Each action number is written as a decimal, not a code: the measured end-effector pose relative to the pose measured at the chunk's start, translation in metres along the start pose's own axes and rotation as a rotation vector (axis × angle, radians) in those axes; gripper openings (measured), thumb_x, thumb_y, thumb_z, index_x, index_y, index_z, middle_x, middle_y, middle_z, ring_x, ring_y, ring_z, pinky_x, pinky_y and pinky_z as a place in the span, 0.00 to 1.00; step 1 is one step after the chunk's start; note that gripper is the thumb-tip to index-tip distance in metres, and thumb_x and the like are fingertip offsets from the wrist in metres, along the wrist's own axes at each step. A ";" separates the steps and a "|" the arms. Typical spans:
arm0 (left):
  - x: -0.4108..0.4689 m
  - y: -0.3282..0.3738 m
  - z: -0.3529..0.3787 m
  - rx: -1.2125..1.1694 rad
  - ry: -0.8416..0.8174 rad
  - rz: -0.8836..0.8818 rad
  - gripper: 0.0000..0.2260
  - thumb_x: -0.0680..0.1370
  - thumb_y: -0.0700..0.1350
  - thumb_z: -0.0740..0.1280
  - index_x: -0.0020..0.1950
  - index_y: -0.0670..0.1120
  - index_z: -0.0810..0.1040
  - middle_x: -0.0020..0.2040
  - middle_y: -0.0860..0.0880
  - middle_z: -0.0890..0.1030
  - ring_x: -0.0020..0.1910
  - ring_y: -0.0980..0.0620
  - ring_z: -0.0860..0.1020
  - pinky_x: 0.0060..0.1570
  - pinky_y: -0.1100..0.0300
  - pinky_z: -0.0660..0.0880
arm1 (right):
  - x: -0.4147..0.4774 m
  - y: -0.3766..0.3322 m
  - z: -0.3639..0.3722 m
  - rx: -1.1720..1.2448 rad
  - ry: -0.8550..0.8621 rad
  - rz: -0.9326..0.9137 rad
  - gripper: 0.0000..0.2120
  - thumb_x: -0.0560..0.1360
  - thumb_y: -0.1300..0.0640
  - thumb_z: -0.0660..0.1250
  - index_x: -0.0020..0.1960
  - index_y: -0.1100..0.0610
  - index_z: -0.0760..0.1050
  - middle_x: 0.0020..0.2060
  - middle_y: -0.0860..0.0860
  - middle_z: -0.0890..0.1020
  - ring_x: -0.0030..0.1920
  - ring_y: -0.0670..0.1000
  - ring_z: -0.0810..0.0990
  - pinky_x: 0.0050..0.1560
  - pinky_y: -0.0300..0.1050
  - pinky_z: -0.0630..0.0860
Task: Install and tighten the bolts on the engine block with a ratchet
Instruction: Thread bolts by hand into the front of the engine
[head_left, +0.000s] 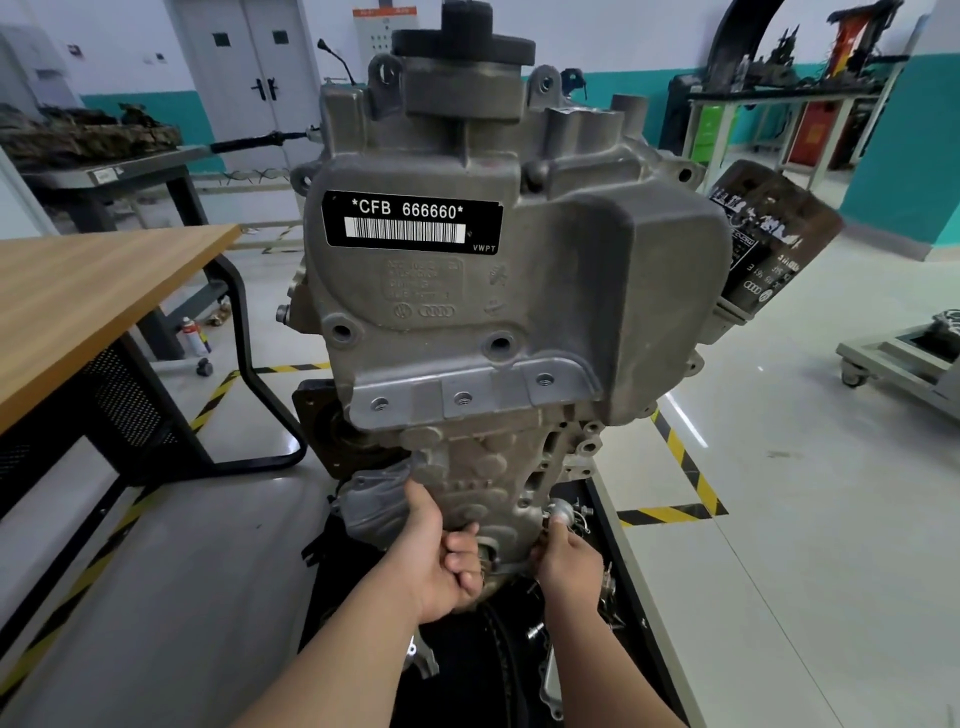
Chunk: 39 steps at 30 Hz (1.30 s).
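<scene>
At 9 o'clock is a wooden tabletop (93, 291). The block (519, 312) stands upright in the middle, filling the view from 12 down to 6, with a black label (410, 221) on its upper face. At 6, my left hand (441, 561) has its thumb on the block's lower face and its fingers curled; I cannot tell what they hold. Just beside it, my right hand (566, 564) reaches a small round fitting (561, 512), its grip hidden. A filter (774, 239) juts out at 2.

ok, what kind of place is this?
Probably an automotive training workshop: a bare engine block with a barcode label, yellow-black hazard tape on the tiled floor, and a metal bench piled with machine parts.
</scene>
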<state>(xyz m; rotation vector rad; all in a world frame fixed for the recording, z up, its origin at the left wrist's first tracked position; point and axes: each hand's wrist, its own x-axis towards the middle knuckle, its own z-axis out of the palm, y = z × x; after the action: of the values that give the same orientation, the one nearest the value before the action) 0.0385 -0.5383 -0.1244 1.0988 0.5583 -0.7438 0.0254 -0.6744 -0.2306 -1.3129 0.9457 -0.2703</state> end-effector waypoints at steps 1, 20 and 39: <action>-0.001 0.000 0.000 0.016 -0.002 -0.004 0.39 0.66 0.79 0.44 0.39 0.44 0.69 0.23 0.54 0.59 0.18 0.55 0.56 0.26 0.62 0.55 | 0.001 0.000 -0.002 -0.038 0.005 -0.015 0.25 0.78 0.45 0.63 0.29 0.60 0.75 0.28 0.56 0.80 0.33 0.56 0.77 0.42 0.53 0.76; -0.003 0.002 -0.002 0.056 0.003 -0.023 0.39 0.65 0.80 0.44 0.39 0.44 0.70 0.23 0.54 0.60 0.19 0.55 0.56 0.27 0.62 0.56 | -0.010 -0.005 -0.005 0.363 -0.069 0.121 0.04 0.76 0.65 0.67 0.43 0.64 0.78 0.29 0.55 0.78 0.29 0.49 0.75 0.28 0.38 0.71; -0.004 0.003 -0.002 0.054 0.010 -0.042 0.38 0.68 0.79 0.44 0.39 0.44 0.70 0.23 0.54 0.60 0.19 0.55 0.56 0.27 0.62 0.56 | -0.002 -0.004 -0.002 0.536 -0.150 0.250 0.09 0.77 0.55 0.69 0.44 0.61 0.77 0.32 0.52 0.78 0.28 0.46 0.76 0.31 0.38 0.71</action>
<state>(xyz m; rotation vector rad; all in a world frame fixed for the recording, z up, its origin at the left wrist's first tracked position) 0.0379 -0.5350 -0.1202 1.1441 0.5741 -0.7936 0.0239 -0.6753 -0.2263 -0.7057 0.8253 -0.2087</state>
